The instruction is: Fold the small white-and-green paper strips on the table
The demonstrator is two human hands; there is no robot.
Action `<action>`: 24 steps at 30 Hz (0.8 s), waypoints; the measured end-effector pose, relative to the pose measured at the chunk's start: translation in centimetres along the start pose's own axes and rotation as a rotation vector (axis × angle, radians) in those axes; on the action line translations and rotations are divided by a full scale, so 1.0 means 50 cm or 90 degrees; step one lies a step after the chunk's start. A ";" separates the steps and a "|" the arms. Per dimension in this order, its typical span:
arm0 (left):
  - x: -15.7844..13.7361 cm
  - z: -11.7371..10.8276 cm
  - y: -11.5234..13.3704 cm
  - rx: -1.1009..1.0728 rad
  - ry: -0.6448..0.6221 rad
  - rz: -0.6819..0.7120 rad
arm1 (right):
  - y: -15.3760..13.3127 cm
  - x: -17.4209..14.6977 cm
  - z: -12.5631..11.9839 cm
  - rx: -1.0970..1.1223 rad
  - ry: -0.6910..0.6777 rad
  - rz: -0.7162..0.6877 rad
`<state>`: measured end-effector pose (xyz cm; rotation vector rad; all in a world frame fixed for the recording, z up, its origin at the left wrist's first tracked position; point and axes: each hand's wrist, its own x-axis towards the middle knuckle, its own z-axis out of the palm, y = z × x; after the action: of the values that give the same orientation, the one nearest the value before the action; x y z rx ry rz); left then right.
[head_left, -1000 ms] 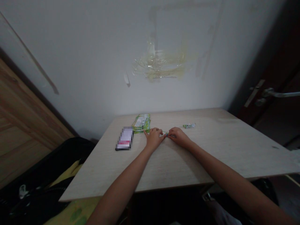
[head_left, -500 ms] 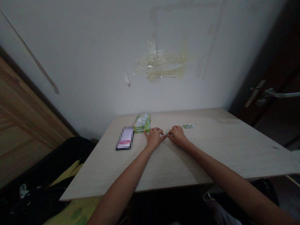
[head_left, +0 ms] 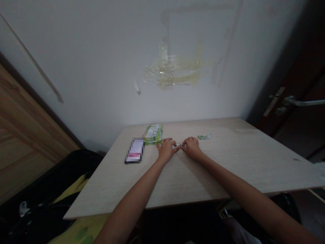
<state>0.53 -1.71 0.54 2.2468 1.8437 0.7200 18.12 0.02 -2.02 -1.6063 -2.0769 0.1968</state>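
My left hand (head_left: pixel 166 148) and my right hand (head_left: pixel 191 147) meet near the middle of the table, fingers curled and pinching. Between them shows a small piece of a green and white packet (head_left: pixel 179 145), mostly covered by my fingers. Just left of my left hand lies a stack of flat, glossy green and white packets (head_left: pixel 153 133). Beyond my right hand sits a small, narrow green and white folded packet (head_left: pixel 204 136), apart from the fingers.
A phone (head_left: pixel 135 150) with a blurred screen lies left of my hands on the pale wooden table (head_left: pixel 215 179). The wall (head_left: pixel 101 67) behind carries old tape (head_left: pixel 175 73). A dark door with a metal handle (head_left: pixel 302 101) stands at right.
Both hands keep nearly the same pinch around the packet. The whole view has shifted very slightly; nothing on the table has visibly moved.
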 end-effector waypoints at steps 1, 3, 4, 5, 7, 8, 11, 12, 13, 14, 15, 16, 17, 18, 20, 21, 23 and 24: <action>0.000 0.001 0.000 0.000 0.000 0.000 | 0.002 0.001 0.001 0.000 -0.001 0.006; 0.001 0.003 -0.002 0.002 0.003 0.002 | 0.006 0.003 0.003 -0.002 -0.007 0.005; 0.002 0.005 -0.003 0.005 0.007 0.002 | 0.007 0.004 0.004 -0.003 -0.012 0.001; 0.002 0.007 -0.003 0.009 0.011 0.000 | 0.009 0.005 0.005 -0.004 -0.017 -0.002; 0.003 0.010 -0.004 0.020 0.022 -0.008 | 0.012 0.007 0.007 -0.008 -0.024 -0.003; 0.003 0.012 -0.005 0.025 0.028 -0.012 | 0.013 0.008 0.008 -0.010 -0.026 -0.002; 0.002 0.014 -0.003 0.042 0.045 -0.018 | 0.016 0.011 0.009 -0.012 -0.030 0.004; 0.001 0.014 -0.002 0.045 0.049 -0.018 | 0.017 0.011 0.009 -0.010 -0.029 0.003; 0.001 0.014 0.000 0.047 0.052 -0.019 | 0.017 0.011 0.008 -0.008 -0.028 0.001; 0.000 0.014 0.001 0.049 0.053 -0.019 | 0.017 0.011 0.008 -0.006 -0.026 -0.001; 0.000 0.015 0.002 0.050 0.054 -0.019 | 0.018 0.010 0.008 -0.005 -0.024 -0.003; 0.000 0.015 0.003 0.052 0.055 -0.020 | 0.018 0.010 0.008 -0.003 -0.022 -0.005; 0.000 0.016 0.004 0.055 0.056 -0.023 | 0.019 0.010 0.008 0.000 -0.022 -0.007; 0.000 0.016 0.005 0.058 0.055 -0.026 | 0.021 0.010 0.008 0.003 -0.023 -0.010; -0.001 0.017 0.007 0.063 0.049 -0.033 | 0.026 0.013 0.010 0.015 -0.028 -0.018; -0.001 0.018 0.008 0.066 0.048 -0.032 | 0.030 0.015 0.010 0.022 -0.032 -0.021; -0.001 0.019 0.008 0.070 0.050 -0.027 | 0.036 0.018 0.010 0.038 -0.041 -0.028; -0.002 0.019 0.008 0.070 0.050 -0.026 | 0.039 0.020 0.010 0.046 -0.044 -0.034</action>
<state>1.31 -1.71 -0.17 2.2705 2.0056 0.7275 19.41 1.60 -2.96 -1.5191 -2.1367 0.3094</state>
